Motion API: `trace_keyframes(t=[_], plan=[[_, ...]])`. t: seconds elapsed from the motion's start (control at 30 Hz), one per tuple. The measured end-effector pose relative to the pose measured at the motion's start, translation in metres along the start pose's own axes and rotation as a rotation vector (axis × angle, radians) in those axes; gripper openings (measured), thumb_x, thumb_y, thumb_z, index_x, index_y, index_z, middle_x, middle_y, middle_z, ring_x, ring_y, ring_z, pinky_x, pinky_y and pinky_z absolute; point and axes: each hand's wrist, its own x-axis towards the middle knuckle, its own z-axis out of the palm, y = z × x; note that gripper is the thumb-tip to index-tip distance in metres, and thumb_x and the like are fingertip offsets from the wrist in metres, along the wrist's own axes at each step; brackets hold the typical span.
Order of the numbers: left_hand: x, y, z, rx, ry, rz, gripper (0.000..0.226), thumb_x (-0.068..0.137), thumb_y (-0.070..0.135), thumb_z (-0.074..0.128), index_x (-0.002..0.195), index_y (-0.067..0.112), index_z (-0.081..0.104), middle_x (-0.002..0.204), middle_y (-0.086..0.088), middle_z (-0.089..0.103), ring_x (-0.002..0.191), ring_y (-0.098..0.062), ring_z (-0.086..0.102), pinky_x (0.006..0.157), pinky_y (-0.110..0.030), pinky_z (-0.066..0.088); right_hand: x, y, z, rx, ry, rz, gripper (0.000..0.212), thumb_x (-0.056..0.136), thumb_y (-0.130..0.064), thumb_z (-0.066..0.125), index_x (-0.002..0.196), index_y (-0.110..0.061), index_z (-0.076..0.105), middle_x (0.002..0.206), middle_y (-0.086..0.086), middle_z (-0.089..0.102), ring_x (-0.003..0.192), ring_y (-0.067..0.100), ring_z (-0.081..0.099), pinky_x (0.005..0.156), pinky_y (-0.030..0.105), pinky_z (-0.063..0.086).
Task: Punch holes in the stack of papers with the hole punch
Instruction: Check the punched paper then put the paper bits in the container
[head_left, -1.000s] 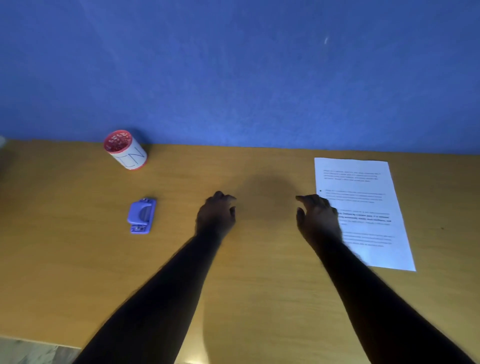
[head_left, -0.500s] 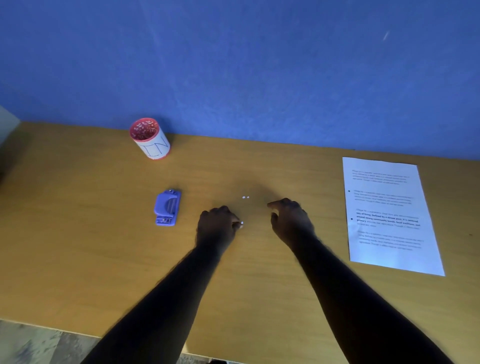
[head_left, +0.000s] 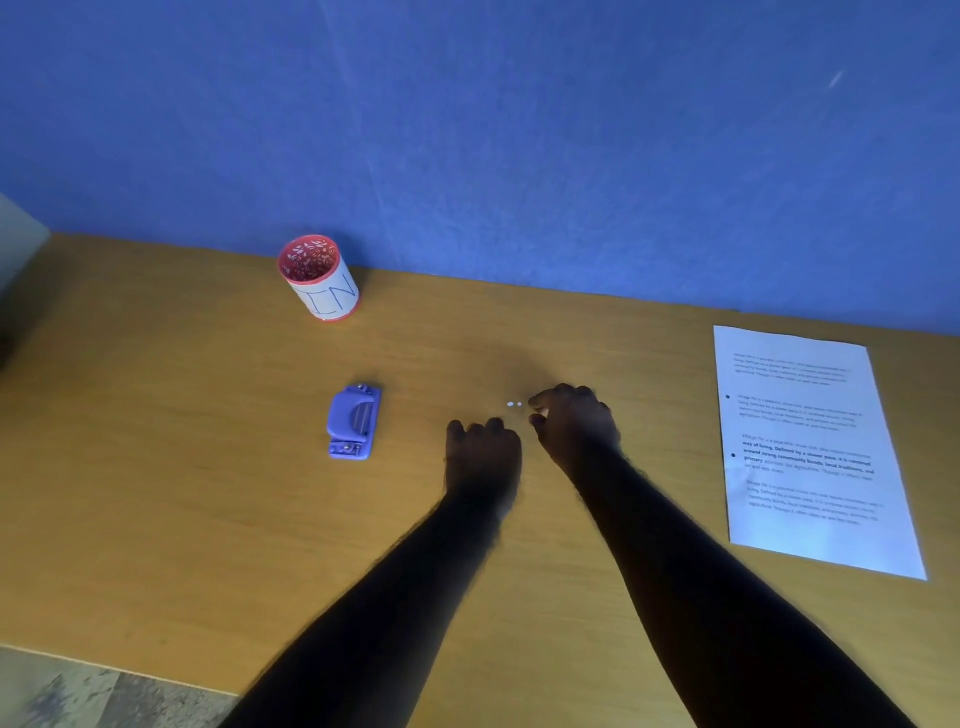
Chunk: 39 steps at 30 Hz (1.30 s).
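The purple hole punch (head_left: 354, 422) lies flat on the wooden desk (head_left: 208, 519), left of both hands. A stack of printed white papers (head_left: 810, 452) lies flat at the right, with dark spots along its left edge. Two tiny white paper dots (head_left: 514, 404) rest on the desk in the middle. My left hand (head_left: 483, 457) is curled into a fist just below and left of the dots, and nothing shows in it. My right hand (head_left: 574, 428) hovers right of the dots, thumb and forefinger slightly apart and almost touching them.
A red and white cup (head_left: 319, 278) marked with letters stands at the back left against the blue wall (head_left: 519, 130). The desk's front edge runs along the lower left, with floor (head_left: 78, 691) below it. A grey object edge (head_left: 15, 244) shows at the far left.
My right hand has moved left, away from the papers and up to the two dots. My left hand has closed into a fist, and the dot by its fingertips is no longer visible.
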Motion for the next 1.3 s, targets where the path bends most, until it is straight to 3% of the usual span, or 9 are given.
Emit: trace_keyframes(t=[0.13, 0.2, 0.3, 0.43, 0.57, 0.73, 0.97, 1.23, 1.3], plan=[[0.003, -0.001, -0.001, -0.008, 0.029, 0.027, 0.010, 0.077, 0.008, 0.072, 0.083, 0.008, 0.064, 0.074, -0.007, 0.049, 0.064, -0.022, 0.040, 0.081, -0.043, 0.039, 0.014, -0.014, -0.002, -0.090, -0.053, 0.048, 0.023, 0.096, -0.030, 0.060, 0.114, -0.021, 0.071, 0.103, 0.005, 0.072, 0.090, 0.020, 0.066, 0.076, 0.037, 0.060], [0.004, 0.000, -0.001, 0.000, 0.039, 0.045, 0.010, 0.077, 0.009, 0.072, 0.083, 0.007, 0.065, 0.075, -0.008, 0.053, 0.064, -0.022, 0.040, 0.081, -0.043, 0.040, 0.018, -0.018, -0.001, -0.135, -0.070, 0.093, 0.023, 0.094, -0.034, 0.061, 0.106, -0.017, 0.072, 0.094, 0.004, 0.071, 0.079, 0.018, 0.065, 0.069, 0.034, 0.060], [0.006, 0.002, -0.002, 0.003, 0.048, 0.068, 0.009, 0.079, 0.010, 0.072, 0.084, 0.006, 0.065, 0.072, -0.007, 0.044, 0.064, -0.021, 0.041, 0.082, -0.044, 0.040, 0.023, -0.022, -0.001, -0.153, -0.067, 0.166, 0.029, 0.092, -0.042, 0.062, 0.096, -0.014, 0.070, 0.084, 0.005, 0.069, 0.069, 0.017, 0.062, 0.058, 0.030, 0.055], [0.009, 0.005, -0.004, -0.009, 0.045, 0.078, 0.009, 0.081, 0.010, 0.070, 0.088, 0.007, 0.065, 0.069, -0.005, 0.039, 0.066, -0.021, 0.042, 0.084, -0.045, 0.040, 0.030, -0.030, 0.000, -0.146, -0.080, 0.215, 0.026, 0.088, -0.038, 0.068, 0.091, -0.013, 0.069, 0.071, 0.004, 0.059, 0.060, 0.017, 0.057, 0.051, 0.028, 0.048], [0.011, 0.005, -0.005, -0.023, 0.046, 0.065, 0.013, 0.080, 0.010, 0.071, 0.092, 0.009, 0.067, 0.076, -0.007, 0.056, 0.067, -0.021, 0.043, 0.084, -0.043, 0.039, 0.038, -0.034, 0.000, -0.152, -0.081, 0.204, 0.015, 0.088, -0.029, 0.068, 0.093, -0.015, 0.070, 0.083, 0.005, 0.071, 0.067, 0.019, 0.059, 0.056, 0.029, 0.049], [0.009, 0.003, -0.001, -0.019, 0.040, 0.064, 0.016, 0.082, 0.013, 0.071, 0.095, 0.004, 0.068, 0.090, -0.011, 0.065, 0.076, -0.025, 0.057, 0.083, -0.043, 0.041, 0.045, -0.040, -0.005, -0.174, -0.073, 0.191, 0.022, 0.085, -0.032, 0.073, 0.096, -0.014, 0.069, 0.088, 0.003, 0.073, 0.066, 0.019, 0.055, 0.055, 0.030, 0.043], [0.011, 0.000, 0.006, -0.021, 0.068, 0.054, 0.021, 0.087, 0.015, 0.067, 0.106, 0.007, 0.068, 0.097, -0.012, 0.068, 0.084, -0.026, 0.064, 0.086, -0.045, 0.042, 0.048, -0.052, -0.010, -0.216, -0.094, 0.184, 0.017, 0.087, -0.027, 0.072, 0.090, -0.013, 0.064, 0.058, -0.001, 0.045, 0.047, 0.014, 0.042, 0.042, 0.025, 0.026], [0.011, -0.001, 0.012, -0.060, 0.102, 0.050, 0.019, 0.089, 0.017, 0.064, 0.105, 0.006, 0.067, 0.096, -0.011, 0.067, 0.083, -0.024, 0.063, 0.086, -0.044, 0.041, 0.054, -0.058, -0.012, -0.159, -0.105, 0.211, 0.019, 0.088, -0.024, 0.068, 0.080, -0.012, 0.055, 0.060, 0.000, 0.048, 0.050, 0.013, 0.044, 0.046, 0.027, 0.033], [0.011, -0.001, 0.013, -0.081, 0.115, 0.047, 0.020, 0.088, 0.016, 0.064, 0.105, 0.005, 0.066, 0.096, -0.012, 0.068, 0.082, -0.025, 0.063, 0.087, -0.044, 0.041, 0.053, -0.059, -0.009, -0.160, -0.102, 0.223, 0.029, 0.088, -0.025, 0.068, 0.072, -0.012, 0.049, 0.059, 0.000, 0.048, 0.049, 0.013, 0.044, 0.043, 0.026, 0.031]])
